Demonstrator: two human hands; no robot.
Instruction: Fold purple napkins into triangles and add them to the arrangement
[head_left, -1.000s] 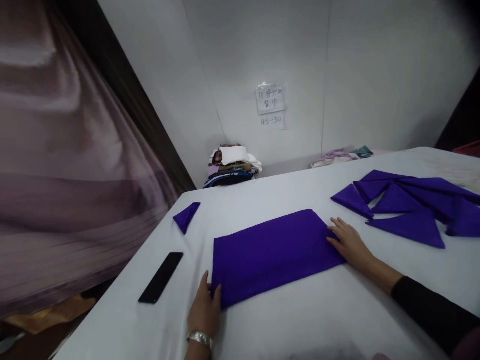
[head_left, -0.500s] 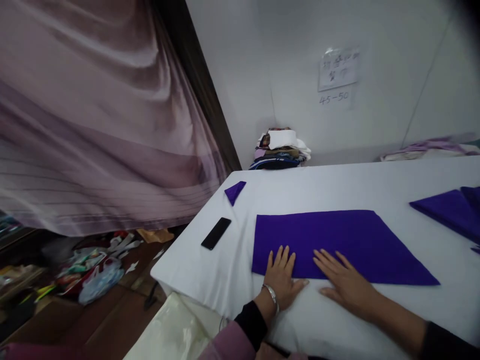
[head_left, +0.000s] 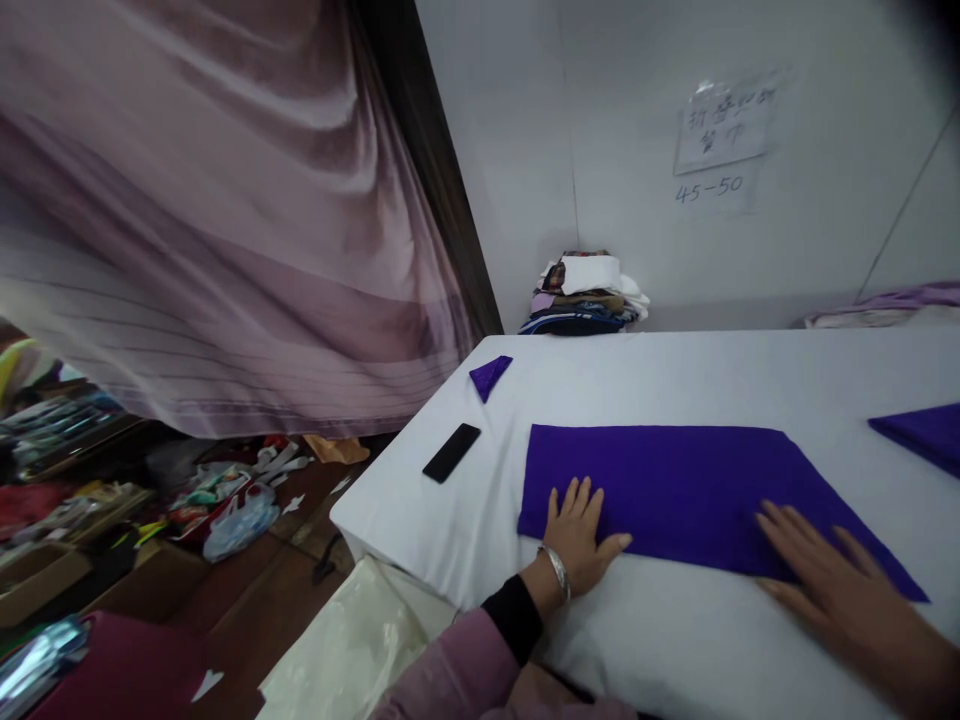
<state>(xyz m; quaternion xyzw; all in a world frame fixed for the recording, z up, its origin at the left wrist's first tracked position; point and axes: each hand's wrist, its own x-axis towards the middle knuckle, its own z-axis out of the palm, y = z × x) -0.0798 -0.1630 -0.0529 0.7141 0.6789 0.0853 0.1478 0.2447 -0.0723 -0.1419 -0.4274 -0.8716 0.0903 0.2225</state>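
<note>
A purple cloth napkin lies flat on the white-covered table, its right end running to a slanted point. My left hand, with a silver bracelet at the wrist, rests fingers spread on the napkin's near edge toward its left end. Farther right, my right hand lies flat over the near edge, fingers stretched out and slightly blurred. Neither hand grips anything. A small folded purple cloth sits near the table's far left corner. At the right edge of view is another folded purple cloth.
A black phone lies left of the napkin. Behind the table is a stack of folded clothes against the wall. A pink curtain hangs at left, above a floor with plastic bags and cardboard boxes.
My right hand has slid right along the napkin's near edge, away from my left hand, which stays near the left end. The view has shifted slightly left.
</note>
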